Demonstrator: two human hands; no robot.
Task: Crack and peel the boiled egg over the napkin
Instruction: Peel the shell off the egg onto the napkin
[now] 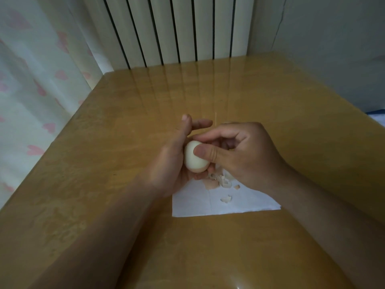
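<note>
The boiled egg (192,158) shows a smooth white surface, with a bit of tan shell left at its lower end. My left hand (177,161) cradles it from the left and below, thumb and forefinger raised. My right hand (239,155) comes in from the right, its thumb pressed on the egg's side and its fingers curled over the top. Both hands hover above the white napkin (239,205), which lies flat on the table. Several broken shell pieces (224,181) lie on the napkin under my right hand.
The wooden table (125,163) has a glossy top. A white ribbed radiator (177,28) stands behind its far edge. A curtain with pink hearts (31,80) hangs at the left, and a grey wall is at the right.
</note>
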